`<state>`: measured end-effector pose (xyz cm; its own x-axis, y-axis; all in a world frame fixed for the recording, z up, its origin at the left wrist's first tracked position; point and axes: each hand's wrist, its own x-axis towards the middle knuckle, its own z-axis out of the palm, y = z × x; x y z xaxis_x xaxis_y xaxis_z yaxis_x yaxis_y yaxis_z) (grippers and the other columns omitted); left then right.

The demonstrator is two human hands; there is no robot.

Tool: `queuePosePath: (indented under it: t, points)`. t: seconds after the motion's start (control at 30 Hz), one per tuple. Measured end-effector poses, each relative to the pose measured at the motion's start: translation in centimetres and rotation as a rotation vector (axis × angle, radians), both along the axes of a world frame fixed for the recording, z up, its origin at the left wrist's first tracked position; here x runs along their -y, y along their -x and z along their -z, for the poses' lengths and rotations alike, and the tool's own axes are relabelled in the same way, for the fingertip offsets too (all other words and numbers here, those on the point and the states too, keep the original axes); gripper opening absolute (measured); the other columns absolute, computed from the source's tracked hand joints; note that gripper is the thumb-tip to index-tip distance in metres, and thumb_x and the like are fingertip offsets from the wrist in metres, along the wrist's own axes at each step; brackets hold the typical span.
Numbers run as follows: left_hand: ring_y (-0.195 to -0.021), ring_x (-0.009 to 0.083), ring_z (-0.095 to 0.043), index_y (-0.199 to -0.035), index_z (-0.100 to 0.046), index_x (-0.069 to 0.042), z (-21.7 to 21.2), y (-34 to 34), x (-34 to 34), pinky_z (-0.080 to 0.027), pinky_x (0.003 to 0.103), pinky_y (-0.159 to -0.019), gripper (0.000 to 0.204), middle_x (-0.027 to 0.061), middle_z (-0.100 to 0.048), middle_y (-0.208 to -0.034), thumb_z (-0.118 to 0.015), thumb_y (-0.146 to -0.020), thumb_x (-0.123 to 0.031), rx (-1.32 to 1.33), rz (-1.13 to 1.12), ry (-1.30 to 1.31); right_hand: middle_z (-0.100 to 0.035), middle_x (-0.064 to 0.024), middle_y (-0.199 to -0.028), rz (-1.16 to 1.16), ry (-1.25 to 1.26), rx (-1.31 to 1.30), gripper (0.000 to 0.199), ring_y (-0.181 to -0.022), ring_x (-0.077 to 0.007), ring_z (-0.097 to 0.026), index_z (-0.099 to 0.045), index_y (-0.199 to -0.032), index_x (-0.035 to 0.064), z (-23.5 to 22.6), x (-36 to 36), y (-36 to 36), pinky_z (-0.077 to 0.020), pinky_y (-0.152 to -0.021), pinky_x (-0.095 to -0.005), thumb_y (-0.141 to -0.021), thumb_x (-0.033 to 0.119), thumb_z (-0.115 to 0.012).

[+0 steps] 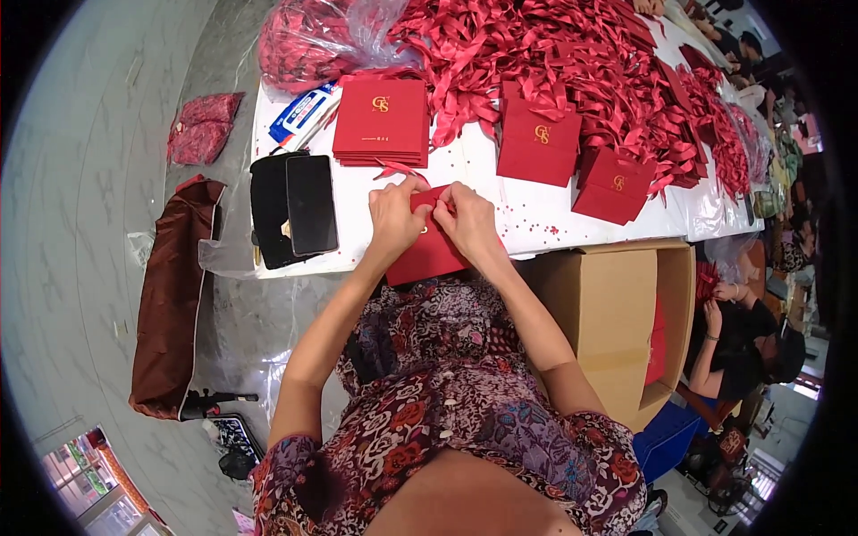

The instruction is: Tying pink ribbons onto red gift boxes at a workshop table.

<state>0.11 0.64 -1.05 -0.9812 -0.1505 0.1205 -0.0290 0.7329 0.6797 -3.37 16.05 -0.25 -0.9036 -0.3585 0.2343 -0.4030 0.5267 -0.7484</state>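
At the table's near edge, a flat red paper bag (427, 259) with a gold mark lies in front of my body. My left hand (393, 219) is closed on its upper edge, thumb and fingers pinched together. Close beside it, my right hand (471, 225) pinches the same edge. Anything small between the fingertips is hidden. A red ribbon (399, 170) shows just beyond my left fingers. Past it stands a neat stack of red bags (380, 125) with a gold emblem. More red bags (539, 143) lie to the right, and another small pile (615, 185) is nearer the edge.
A large heap of red ribbons (536, 54) covers the far side of the white table (357, 192). At left are a black phone (311, 205) and a blue-white packet (304, 114). A cardboard box (617, 313) stands at right; another person (746, 344) sits beyond it.
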Motion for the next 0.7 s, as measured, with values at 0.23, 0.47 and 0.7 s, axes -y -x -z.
queuePosePath:
  t: [0.23, 0.47, 0.7]
  points:
    - [-0.09, 0.0274, -0.064, -0.101, -0.069, -0.011, 0.2, 0.0, -0.4, -0.039, 0.04, -0.087, 0.029, 0.0049, -0.072, -0.094, -0.078, -0.073, -0.014, -0.041, -0.017, 0.007, -0.066, -0.0165, -0.074, 0.0, 0.041, 0.053, 0.016, -0.065, -0.0304, -0.065, -0.061, -0.086, 0.0001, -0.1, -0.3, 0.3, -0.0511, -0.062, -0.039, -0.083, 0.012, -0.071]
    - [-0.09, 0.0281, -0.064, -0.1, -0.069, -0.01, 0.8, -0.4, -0.5, -0.039, 0.04, -0.087, 0.026, 0.0068, -0.072, -0.095, -0.076, -0.075, -0.013, -0.042, -0.026, -0.048, -0.065, -0.0178, -0.077, 0.066, 0.098, 0.2, 0.015, -0.071, -0.0358, -0.066, -0.059, -0.085, -0.0008, -0.7, 0.0, -0.8, -0.051, -0.062, -0.0423, -0.084, 0.01, -0.069]
    - [-0.086, 0.0278, -0.064, -0.099, -0.068, -0.011, -0.1, -0.6, -1.1, -0.039, 0.041, -0.084, 0.024, 0.0057, -0.071, -0.09, -0.075, -0.076, -0.012, -0.061, -0.037, -0.038, -0.066, -0.0146, -0.082, -0.01, 0.096, 0.072, 0.014, -0.073, -0.0349, -0.065, -0.063, -0.086, 0.0024, 0.4, -0.5, -0.1, -0.0511, -0.064, -0.0419, -0.084, 0.012, -0.072]
